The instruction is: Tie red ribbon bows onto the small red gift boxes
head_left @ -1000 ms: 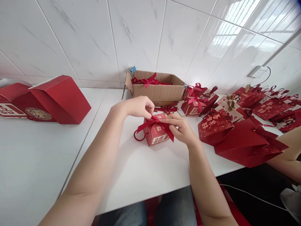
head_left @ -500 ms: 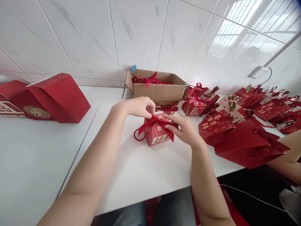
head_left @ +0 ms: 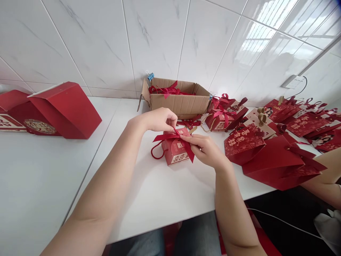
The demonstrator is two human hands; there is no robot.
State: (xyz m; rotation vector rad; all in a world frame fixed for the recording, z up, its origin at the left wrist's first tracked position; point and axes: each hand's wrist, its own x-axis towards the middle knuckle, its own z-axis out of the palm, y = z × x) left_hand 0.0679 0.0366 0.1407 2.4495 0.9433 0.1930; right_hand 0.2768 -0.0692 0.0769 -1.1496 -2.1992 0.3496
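Note:
A small red gift box [head_left: 177,156] with pale lettering sits on the white table in front of me, a twisted cord handle [head_left: 157,156] looping out at its left. Across its top lies a red ribbon [head_left: 163,137] tied in a bow, its tails hanging to either side. My left hand [head_left: 163,120] reaches over from behind and pinches the ribbon near the knot. From the right, my right hand [head_left: 204,147] presses its index finger on the knot, with the other fingers curled in beside the right tail; whether they grip it is hidden.
Behind the box stands an open cardboard carton [head_left: 181,104] of red ribbons, a blue binder clip [head_left: 150,76] on its corner. Finished-looking boxes with bows [head_left: 220,121] and several red gift bags [head_left: 274,160] crowd the right. Larger red boxes [head_left: 66,113] stand left. Another person's arm [head_left: 329,174] shows far right.
My right hand has shifted left from the bow's right side, its index finger now on the knot. My left hand still pinches near the knot. The ribbon's left tail has lifted.

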